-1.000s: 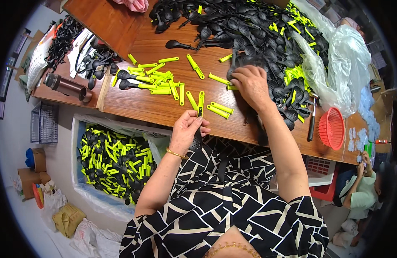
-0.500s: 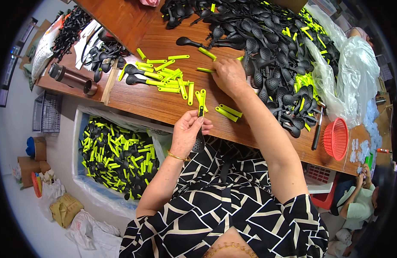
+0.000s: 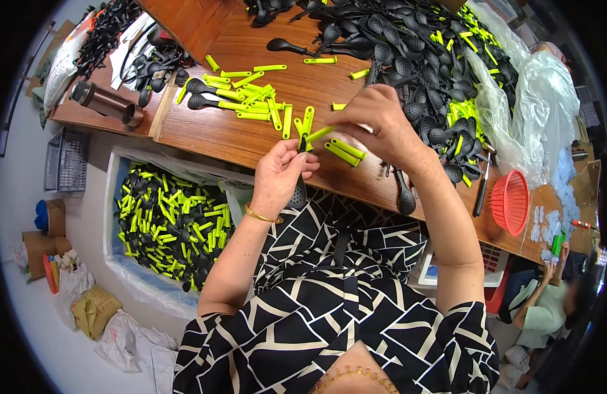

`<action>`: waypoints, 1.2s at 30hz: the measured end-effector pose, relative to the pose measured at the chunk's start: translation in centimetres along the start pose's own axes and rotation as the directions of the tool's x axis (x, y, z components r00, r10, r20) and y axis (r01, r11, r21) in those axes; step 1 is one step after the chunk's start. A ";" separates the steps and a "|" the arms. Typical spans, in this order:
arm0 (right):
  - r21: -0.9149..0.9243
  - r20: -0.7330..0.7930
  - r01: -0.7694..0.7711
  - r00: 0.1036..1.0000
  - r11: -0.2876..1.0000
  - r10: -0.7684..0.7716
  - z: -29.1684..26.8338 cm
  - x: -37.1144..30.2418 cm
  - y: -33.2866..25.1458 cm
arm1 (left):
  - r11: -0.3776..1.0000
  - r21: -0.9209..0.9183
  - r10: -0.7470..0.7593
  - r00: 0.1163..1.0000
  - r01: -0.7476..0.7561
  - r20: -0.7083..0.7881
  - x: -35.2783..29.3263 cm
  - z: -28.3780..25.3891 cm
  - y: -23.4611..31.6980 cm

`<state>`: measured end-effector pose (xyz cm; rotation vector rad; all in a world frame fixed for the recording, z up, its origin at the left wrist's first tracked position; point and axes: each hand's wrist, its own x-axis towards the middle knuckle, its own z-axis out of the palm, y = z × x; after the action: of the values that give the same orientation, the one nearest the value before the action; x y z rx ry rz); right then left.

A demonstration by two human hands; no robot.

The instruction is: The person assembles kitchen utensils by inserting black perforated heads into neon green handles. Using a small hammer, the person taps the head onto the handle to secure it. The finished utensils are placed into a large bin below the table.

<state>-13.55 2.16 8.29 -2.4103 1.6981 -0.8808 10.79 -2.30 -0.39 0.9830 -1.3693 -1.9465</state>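
My left hand (image 3: 280, 176) is closed around the stem of a black perforated spoon (image 3: 297, 196), whose head hangs below the fingers. My right hand (image 3: 382, 125) pinches a lime-green handle (image 3: 320, 134), its end at the top of the spoon's stem; whether the two are joined cannot be seen. Two green handles (image 3: 343, 152) lie beside this on the wooden table (image 3: 215, 148). To the left spreads a loose group of green handles (image 3: 254, 98), with two black spoons (image 3: 202, 101) fitted with green handles among them. A black spoon (image 3: 404, 197) lies near the table edge below my right wrist.
A big heap of black spoons (image 3: 415, 65) covers the far right, beside clear plastic bags (image 3: 546, 105). A red basket (image 3: 510, 203) and a screwdriver-like tool (image 3: 482, 190) stand near the right edge. Below left sits a lined bin (image 3: 113, 230) of green-handled utensils. Another person (image 3: 546, 305) works at right.
My right hand has come from the far handles toward my left hand, bringing a green handle to the spoon's stem. My left hand still holds the spoon, slightly further left.
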 end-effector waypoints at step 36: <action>0.367 -0.344 -0.508 0.704 0.779 0.622 -2.0 -17.4 -1.0 | 0.964 0.251 0.076 0.996 -0.084 0.042 -4.6 2.4 -5.5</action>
<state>-17.59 18.45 3.12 -1.4178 2.1394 -1.4872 11.31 4.32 -3.92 0.9969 -1.6801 -1.7652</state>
